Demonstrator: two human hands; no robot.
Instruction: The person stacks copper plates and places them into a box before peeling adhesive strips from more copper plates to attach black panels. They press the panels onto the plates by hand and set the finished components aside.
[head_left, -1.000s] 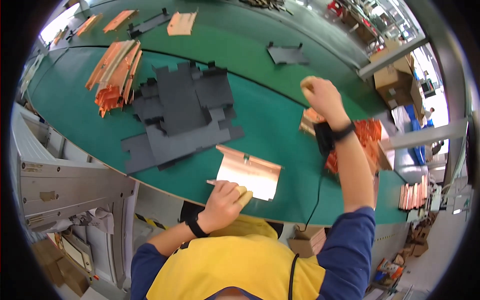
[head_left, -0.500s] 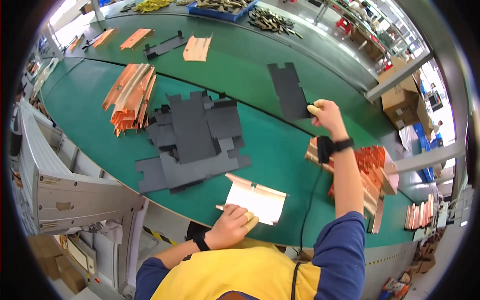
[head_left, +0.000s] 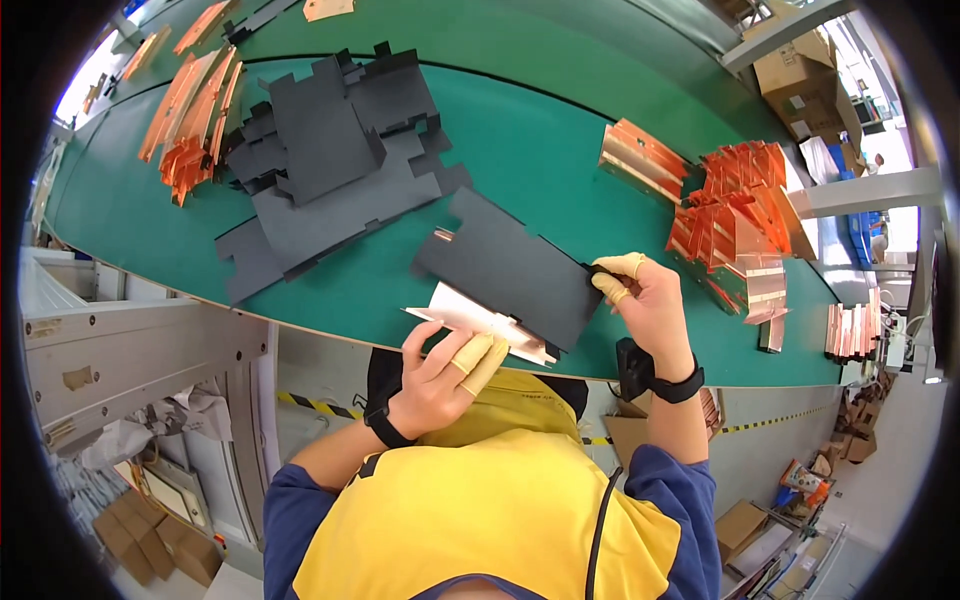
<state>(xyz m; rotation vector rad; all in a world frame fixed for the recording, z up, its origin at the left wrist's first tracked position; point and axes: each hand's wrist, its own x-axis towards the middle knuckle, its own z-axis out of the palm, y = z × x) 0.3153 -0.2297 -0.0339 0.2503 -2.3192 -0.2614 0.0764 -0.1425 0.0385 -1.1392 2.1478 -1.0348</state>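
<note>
With right hand (head_left: 648, 295), pinching a dark grey sheet (head_left: 510, 265) by its three-o'clock end, yellow-covered thumb and finger clamped on it. Holding the sheet at a slant above the near part of a green table (head_left: 530, 130), overlapping a shiny copper plate (head_left: 458, 307) from the plate's one o'clock; whether touching it, cannot tell. With left hand (head_left: 440, 378), at seven o'clock from the sheet, meeting the plate's near edge, fingers slightly apart; whether gripping or only resting, cannot tell. Looking outward from the sheet, can see a loose pile of dark panels (head_left: 330, 150) at ten o'clock, with long copper strips (head_left: 190, 115) just beside it, farther out. Toward half past one, can see an angled copper piece (head_left: 643, 160); nearer half past two, a heap of copper parts (head_left: 735, 215). Beyond, at two o'clock, can make out a cardboard box (head_left: 800, 85).
</note>
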